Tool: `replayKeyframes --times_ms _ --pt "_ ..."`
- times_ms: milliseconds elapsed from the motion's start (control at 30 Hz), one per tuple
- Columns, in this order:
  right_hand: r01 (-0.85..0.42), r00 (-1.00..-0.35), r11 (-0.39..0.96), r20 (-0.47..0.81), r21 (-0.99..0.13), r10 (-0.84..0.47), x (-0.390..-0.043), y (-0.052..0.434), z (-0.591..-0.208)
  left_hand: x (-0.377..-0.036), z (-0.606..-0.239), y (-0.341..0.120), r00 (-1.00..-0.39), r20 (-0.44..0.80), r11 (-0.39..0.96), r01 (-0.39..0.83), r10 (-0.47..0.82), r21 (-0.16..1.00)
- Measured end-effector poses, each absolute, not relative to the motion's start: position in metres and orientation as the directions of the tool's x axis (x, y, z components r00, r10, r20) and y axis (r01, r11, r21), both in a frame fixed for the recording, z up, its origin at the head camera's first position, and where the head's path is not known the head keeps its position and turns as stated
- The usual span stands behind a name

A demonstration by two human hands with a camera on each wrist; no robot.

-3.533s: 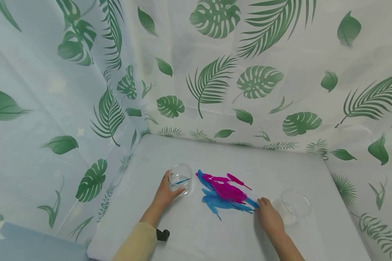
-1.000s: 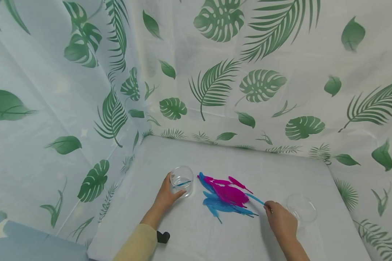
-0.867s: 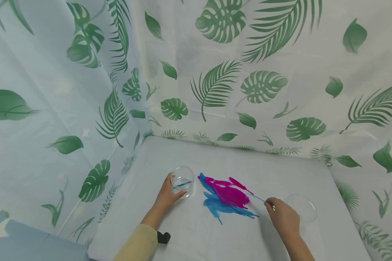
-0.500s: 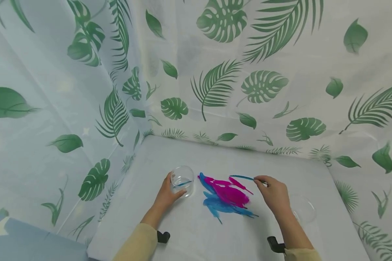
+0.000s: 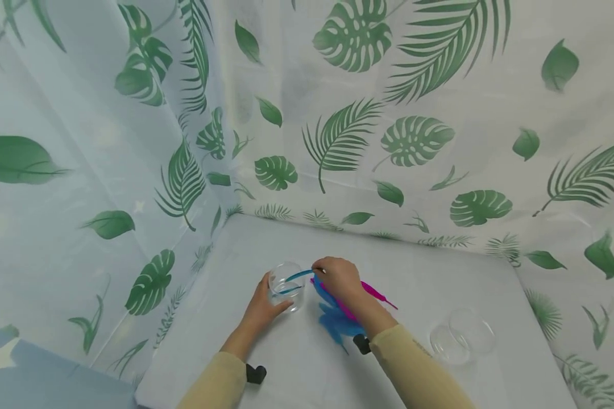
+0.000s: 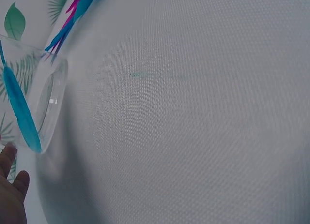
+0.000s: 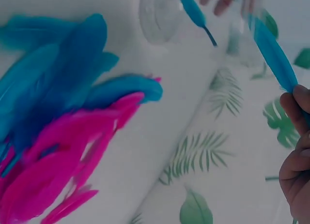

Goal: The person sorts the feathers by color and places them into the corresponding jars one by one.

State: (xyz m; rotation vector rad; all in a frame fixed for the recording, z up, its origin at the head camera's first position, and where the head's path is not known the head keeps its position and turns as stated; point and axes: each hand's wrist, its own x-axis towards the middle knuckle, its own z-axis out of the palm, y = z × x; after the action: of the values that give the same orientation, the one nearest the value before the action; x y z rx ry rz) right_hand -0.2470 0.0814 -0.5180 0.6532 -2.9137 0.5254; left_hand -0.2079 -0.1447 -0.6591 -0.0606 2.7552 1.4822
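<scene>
Blue and slender, the feather [image 5: 299, 275] I am handling is pinched at its quill end by my right hand [image 5: 337, 276], its tip reaching over the rim of the small clear glass cup [image 5: 286, 282]. My left hand [image 5: 261, 307] has its grip wrapped round that cup, which stands on the white cloth-covered table [image 5: 440, 272], and a second blue feather [image 6: 20, 112] already lies inside it. Just beside the cup, partly under my right forearm, lies the loose pile of blue and magenta feathers [image 7: 63, 146]. Well apart to the right stands a clear, wide glass bowl [image 5: 460, 336]. Leaf-printed white curtains [image 5: 414, 130] close in the table at the back and left.
</scene>
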Motion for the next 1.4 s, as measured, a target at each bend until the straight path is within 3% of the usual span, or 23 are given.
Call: replayKeyframes --times_ms 167,367,567,1033,1233,1400 --pt "-0.511 -0.858 0.841 0.17 -0.178 -0.485 -0.254 0.058 -0.534 -0.208 -0.659 -0.144 -1.0 -0.02 0.557 -0.017 -0.002 0.831" --pt "-0.533 -0.844 0.84 0.137 -0.099 -0.519 -0.26 0.043 -0.542 -0.209 -0.655 -0.143 -1.0 0.003 0.561 0.013 0.019 0.827" --pt "-0.546 -0.838 0.834 0.057 -0.083 -0.543 -0.263 0.028 -0.55 -0.209 -0.654 -0.144 -1.0 0.017 0.57 0.023 0.016 0.822" --pt "-0.416 -0.897 0.906 -0.133 -0.077 -0.422 -0.265 0.008 -0.553 -0.207 -0.657 -0.146 -1.0 0.025 0.559 0.025 0.007 0.829" --pt "-0.439 -0.892 0.891 -0.061 -0.119 -0.448 -0.258 0.023 -0.541 -0.205 -0.659 -0.145 -1.0 0.015 0.57 0.014 0.002 0.822" --pt "-0.416 -0.908 0.881 0.062 -0.225 -0.414 -0.25 0.063 -0.514 -0.207 -0.66 -0.144 -1.0 0.026 0.576 0.016 -0.009 0.817"
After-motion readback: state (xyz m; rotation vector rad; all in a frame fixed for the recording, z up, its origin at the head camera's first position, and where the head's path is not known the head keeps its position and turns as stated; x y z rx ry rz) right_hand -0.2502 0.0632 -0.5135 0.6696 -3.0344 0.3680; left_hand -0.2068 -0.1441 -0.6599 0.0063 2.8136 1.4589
